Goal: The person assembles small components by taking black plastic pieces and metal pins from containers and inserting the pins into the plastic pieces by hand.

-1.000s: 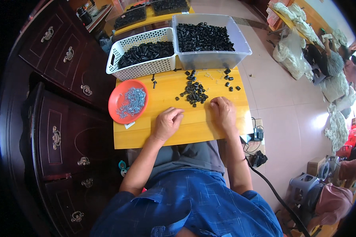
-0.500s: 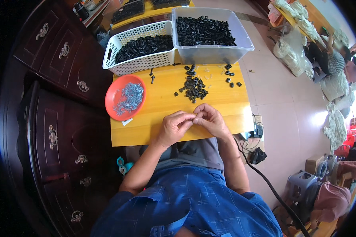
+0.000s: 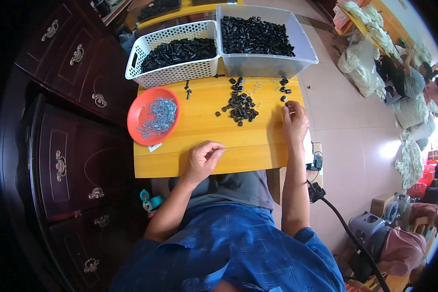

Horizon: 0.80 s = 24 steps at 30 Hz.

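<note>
My left hand (image 3: 203,159) hovers over the near part of the yellow table, thumb and forefinger pinched together. Whatever sits at its fingertips is too small to name. At the table's right edge, my right hand (image 3: 296,122) has its fingertips closed round a small black plastic part, mostly hidden by the fingers. Just beyond it lie several more black parts (image 3: 283,90). Between the hands and farther back is a loose pile of black plastic parts (image 3: 242,108), with small clear pieces (image 3: 256,87) scattered beside it. A red dish (image 3: 134,127) on the left holds many small silvery metal pieces.
A white perforated basket (image 3: 180,72) and a clear plastic bin (image 3: 272,63), both full of black parts, stand at the back. Two dark pieces (image 3: 188,91) lie near the basket. Dark wooden drawers (image 3: 78,146) flank the left; a black cable (image 3: 340,214) runs right.
My hands have come apart. The right hand has moved right and away from me to the black parts by the table edge; the left has shifted slightly left, still pinched.
</note>
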Motion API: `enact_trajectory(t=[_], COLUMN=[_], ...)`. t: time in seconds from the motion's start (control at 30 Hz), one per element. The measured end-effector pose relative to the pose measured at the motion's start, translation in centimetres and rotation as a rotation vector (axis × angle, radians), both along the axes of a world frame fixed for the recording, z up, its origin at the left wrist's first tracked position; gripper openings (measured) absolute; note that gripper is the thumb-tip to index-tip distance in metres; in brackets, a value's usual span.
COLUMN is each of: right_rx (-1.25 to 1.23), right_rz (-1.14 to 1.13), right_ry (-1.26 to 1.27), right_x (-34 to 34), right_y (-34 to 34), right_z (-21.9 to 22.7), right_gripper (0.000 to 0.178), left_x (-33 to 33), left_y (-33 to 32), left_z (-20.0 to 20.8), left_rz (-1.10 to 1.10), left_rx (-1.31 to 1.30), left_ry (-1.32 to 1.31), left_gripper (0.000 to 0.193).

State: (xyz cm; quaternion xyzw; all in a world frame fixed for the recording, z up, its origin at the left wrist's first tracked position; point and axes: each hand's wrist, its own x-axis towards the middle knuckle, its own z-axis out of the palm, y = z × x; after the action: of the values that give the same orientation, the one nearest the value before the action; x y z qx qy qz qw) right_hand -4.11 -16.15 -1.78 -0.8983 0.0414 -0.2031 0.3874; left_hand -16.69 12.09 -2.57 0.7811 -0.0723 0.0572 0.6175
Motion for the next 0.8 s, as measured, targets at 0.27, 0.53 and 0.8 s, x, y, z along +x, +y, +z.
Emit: enact_trajectory(t=[0.27,0.53,0.8], right_rx=[-0.272,-0.348,-0.2], right_rz=[-0.138,-0.091,0.0], right_ry=[0.088,-0.025,-0.012], right_x=[1.7,-0.2,-4.1], right_y=[-0.2,-0.5,1.5], right_z=[-1.1,-1.7,-0.8], right_gripper=[0.022,0.015,0.018], left_x=[-0.1,-0.1,0.1], left_y=[0.1,0.2,-0.1], left_z=[0.4,-0.1,-0.2], left_rz=[0.007,-0.012,0.002], left_rx=[0.036,0.04,-0.018], left_ry=[-0.024,-0.006,0.018], left_gripper=[0.006,0.008,0.007])
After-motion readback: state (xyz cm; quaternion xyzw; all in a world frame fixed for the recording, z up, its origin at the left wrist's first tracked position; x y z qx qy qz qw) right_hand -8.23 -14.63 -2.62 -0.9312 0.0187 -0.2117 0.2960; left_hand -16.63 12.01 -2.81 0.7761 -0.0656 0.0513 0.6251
